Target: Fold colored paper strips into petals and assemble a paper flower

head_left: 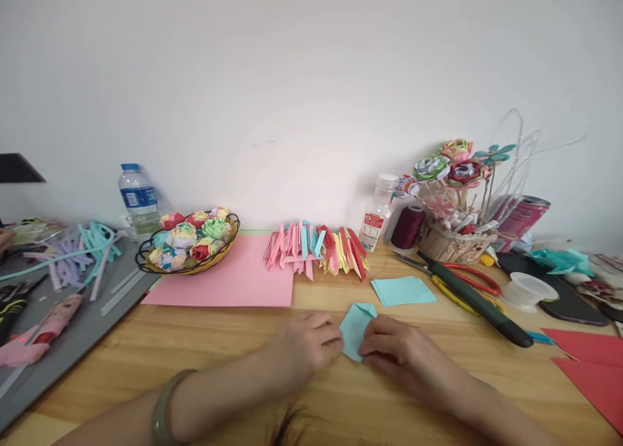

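Note:
A small light-blue paper with folded corners lies low over the wooden table between my hands. My left hand has its fingers closed at the paper's left edge. At the right edge, my right hand pinches the paper between thumb and fingers. Just behind it rests a stack of flat light-blue paper pieces. Farther back stands a row of folded pink, blue, red and yellow paper pieces.
Left of centre, a basket of paper flowers overlaps pink sheets. A water bottle stands behind. On the right are a cutter knife, scissors, a white spool, a thread cone and red paper.

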Tool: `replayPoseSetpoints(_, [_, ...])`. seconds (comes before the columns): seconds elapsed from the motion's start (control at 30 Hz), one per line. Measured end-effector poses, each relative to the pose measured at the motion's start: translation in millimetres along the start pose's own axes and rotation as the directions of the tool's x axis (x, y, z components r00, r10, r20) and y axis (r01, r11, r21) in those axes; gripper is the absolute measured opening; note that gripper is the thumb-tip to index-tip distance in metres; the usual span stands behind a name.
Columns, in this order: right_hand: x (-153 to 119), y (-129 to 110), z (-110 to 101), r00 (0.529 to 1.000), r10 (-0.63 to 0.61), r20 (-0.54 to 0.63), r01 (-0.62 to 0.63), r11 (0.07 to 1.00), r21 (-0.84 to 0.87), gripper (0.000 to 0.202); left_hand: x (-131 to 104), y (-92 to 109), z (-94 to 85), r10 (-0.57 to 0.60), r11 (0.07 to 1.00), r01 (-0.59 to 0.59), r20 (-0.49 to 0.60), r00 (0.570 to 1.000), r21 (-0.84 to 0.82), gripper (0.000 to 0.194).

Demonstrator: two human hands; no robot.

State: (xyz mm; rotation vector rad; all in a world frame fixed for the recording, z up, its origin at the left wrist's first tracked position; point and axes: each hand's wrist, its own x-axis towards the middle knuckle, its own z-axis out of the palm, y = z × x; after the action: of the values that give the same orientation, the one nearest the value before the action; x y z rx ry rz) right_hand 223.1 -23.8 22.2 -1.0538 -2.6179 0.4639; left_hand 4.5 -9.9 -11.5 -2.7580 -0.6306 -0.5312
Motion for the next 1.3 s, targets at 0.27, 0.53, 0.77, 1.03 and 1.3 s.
replayPoseSetpoints(0.27, [4.1,4.7,7.4,1.0,-0.001,-0.025,0.002,0.999,0.046,0.019,-6.4,5.1,-1.5,-0.024,1.0,0.024,0.002,1.0,0.004,0.018])
replayPoseSetpoints(0.53, [6.0,2.1,8.5,0.984,0.175,-0.018,-0.168,0.966,0.198,0.016,-4.8,11.2,-15.0,-0.006,1.0,0.006,0.047,0.999,0.007,0.013])
replayPoseSetpoints(0.77, [10.3,-4.7,7.6,0.963,0.27,-0.005,-0.264,0.943,0.203,0.018,-2.6,16.4,-17.9,0.039,0.998,-0.043,0.075,0.996,0.051,0.014])
replayPoseSetpoints(1.03, [12.8,-10.0,11.3,0.956,0.285,-0.061,-0.276,0.952,0.132,0.016,-1.7,16.7,-16.4,0.03,0.999,-0.032,0.065,0.997,0.031,0.016])
replayPoseSetpoints(1.3, [13.7,-7.3,17.3,0.953,0.292,-0.083,-0.285,0.955,0.086,0.017,-2.2,18.8,-15.6,0.019,0.998,-0.022,0.052,0.998,0.059,0.013])
